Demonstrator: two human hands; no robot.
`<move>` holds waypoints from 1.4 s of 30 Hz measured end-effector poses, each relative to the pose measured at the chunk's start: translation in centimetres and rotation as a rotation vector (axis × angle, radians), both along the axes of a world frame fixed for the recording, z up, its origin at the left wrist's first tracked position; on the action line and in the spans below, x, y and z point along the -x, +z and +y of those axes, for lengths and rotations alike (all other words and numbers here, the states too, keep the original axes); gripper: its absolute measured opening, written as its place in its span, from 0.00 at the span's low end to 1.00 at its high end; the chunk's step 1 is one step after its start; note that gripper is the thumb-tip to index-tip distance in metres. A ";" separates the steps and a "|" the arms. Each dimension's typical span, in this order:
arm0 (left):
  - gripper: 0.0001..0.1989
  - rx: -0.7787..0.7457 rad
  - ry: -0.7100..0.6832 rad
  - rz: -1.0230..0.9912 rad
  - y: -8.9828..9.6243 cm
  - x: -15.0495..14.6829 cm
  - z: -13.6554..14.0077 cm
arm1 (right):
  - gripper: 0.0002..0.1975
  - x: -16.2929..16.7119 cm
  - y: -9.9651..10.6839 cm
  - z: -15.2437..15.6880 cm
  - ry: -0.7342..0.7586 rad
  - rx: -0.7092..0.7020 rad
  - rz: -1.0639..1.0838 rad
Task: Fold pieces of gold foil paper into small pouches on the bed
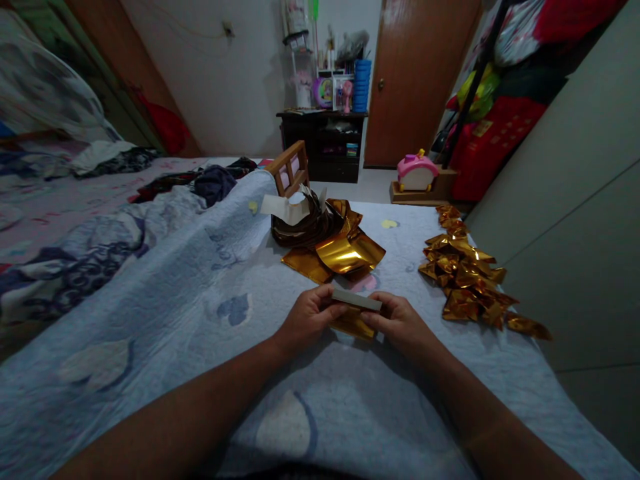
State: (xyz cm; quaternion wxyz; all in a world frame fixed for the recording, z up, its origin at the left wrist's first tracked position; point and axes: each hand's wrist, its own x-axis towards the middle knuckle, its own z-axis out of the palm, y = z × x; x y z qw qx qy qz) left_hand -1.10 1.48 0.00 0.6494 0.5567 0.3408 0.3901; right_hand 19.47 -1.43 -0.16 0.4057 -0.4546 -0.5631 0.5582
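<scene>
Between my two hands is a sheet of gold foil paper, its far edge folded over so that a pale grey-white strip of its back shows. My left hand pinches the left end of the fold between thumb and fingers. At the right end, my right hand grips the same paper the same way. Just beyond the hands lie loose gold foil sheets, beside a curled stack of paper with dark and white edges. Folded gold foil pieces lie heaped to the right.
A blue quilt with heart prints covers the bed surface under my hands. A pale cabinet borders the right side. Clothes and a fan are at left. A small wooden rail stands beyond the paper stack.
</scene>
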 end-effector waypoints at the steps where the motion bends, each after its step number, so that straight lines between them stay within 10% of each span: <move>1: 0.17 -0.006 -0.005 0.013 0.0 0.0 0.0 | 0.09 -0.1 0.1 0.0 -0.004 -0.006 -0.014; 42: 0.14 -0.053 0.114 0.079 0.2 0.5 0.2 | 0.15 -0.1 0.7 -0.4 0.000 -0.015 -0.109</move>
